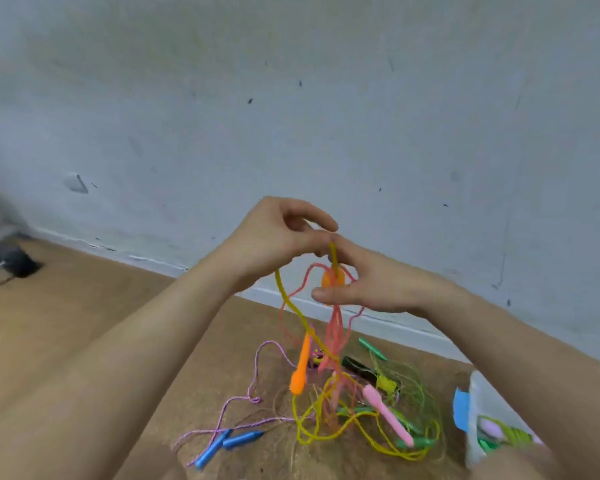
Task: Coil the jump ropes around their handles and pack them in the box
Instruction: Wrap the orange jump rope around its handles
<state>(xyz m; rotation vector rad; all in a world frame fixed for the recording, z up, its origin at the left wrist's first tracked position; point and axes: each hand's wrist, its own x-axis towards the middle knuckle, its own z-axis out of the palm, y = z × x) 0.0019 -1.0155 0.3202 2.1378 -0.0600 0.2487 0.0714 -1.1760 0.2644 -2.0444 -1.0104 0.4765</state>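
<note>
Both hands are up mid-frame: the right hand [371, 282] grips the orange handle [333, 278], which looks pointed roughly at the camera. The left hand [274, 237] pinches the yellow rope [288, 299] just above it, nearly touching. The rope loops down-left to the second handle [300, 370], dangling upright over the pile [361, 420], and the box [475, 445] sits lower right, nearer the right hand.

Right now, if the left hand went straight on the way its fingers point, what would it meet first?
The left hand points rightward; past the yellow rope at its fingertips it would meet the fingers of the right hand almost at once, though depth is hard to judge.
</note>
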